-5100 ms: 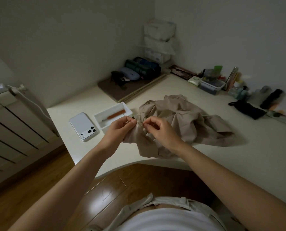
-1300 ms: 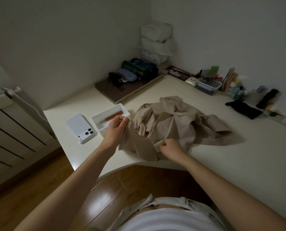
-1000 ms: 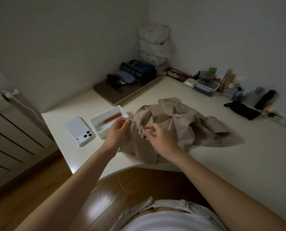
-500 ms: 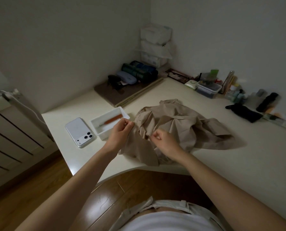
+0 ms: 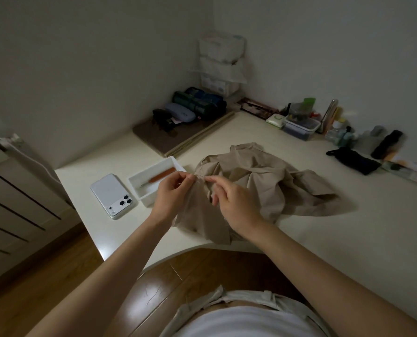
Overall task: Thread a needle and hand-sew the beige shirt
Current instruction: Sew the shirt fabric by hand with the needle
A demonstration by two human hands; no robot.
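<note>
Beige shirt (image 5: pixel 263 181) lies crumpled on the desk (image 5: pixel 348 239), its near edge lifted off the top. Left hand (image 5: pixel 172 190) pinches a raised fold; right hand (image 5: pixel 236 203) nips the same fold with thumb and forefinger, just beside it. Needle too fine to make out. Looks like mid-stitch, sewing under way. Next call: draw the thread through cleanly with the left holding that fold taut.

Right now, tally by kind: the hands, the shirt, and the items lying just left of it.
hands: 2, left hand and right hand
beige shirt: 1
white tray: 1
orange-handled tool: 1
white phone: 1
total: 6
</note>
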